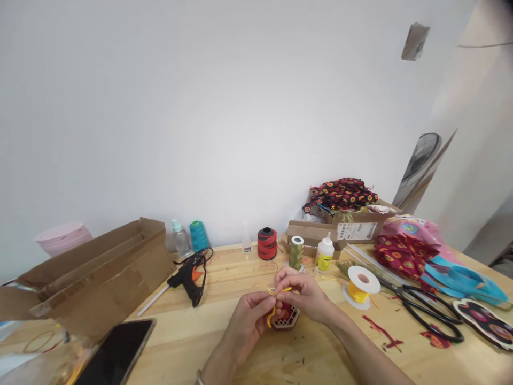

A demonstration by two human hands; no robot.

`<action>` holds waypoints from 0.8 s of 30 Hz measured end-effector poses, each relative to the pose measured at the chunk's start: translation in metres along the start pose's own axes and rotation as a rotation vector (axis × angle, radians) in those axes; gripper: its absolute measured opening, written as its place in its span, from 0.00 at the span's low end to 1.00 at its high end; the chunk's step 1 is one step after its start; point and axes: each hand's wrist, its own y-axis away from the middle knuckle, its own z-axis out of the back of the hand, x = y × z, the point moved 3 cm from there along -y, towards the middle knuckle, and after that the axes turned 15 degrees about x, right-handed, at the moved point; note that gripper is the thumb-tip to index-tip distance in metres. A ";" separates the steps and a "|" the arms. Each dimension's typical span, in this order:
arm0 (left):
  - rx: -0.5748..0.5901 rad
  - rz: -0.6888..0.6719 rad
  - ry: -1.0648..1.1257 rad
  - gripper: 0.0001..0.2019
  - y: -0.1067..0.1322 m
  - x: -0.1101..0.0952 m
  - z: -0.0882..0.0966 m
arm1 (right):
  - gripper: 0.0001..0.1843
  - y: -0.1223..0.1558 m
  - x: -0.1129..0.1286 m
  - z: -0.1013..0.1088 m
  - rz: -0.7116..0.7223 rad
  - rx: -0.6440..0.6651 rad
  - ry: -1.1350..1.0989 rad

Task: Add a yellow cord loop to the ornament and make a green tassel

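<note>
A yellow cord [271, 317] runs between my two hands at the table's middle. My left hand [253, 314] is closed, with thumb and forefinger pinching the cord. My right hand [300, 291] also pinches it, its fingertips almost touching the left ones. Just below them lies a red hexagonal piece with a pale lattice edge [289, 320], partly hidden by the hands. Right of my hands stands a white spool of yellow cord [363, 286].
Black scissors [425, 310] and fabric scraps [382, 334] lie to the right. A glue gun [190, 280], a cardboard box [108, 278] and a phone [116, 353] are on the left. Behind stand a red thread spool [267, 244] and a glue bottle [325, 253].
</note>
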 end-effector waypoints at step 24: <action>-0.010 -0.003 0.019 0.04 -0.001 -0.002 -0.002 | 0.05 0.002 0.002 0.003 0.056 -0.014 0.257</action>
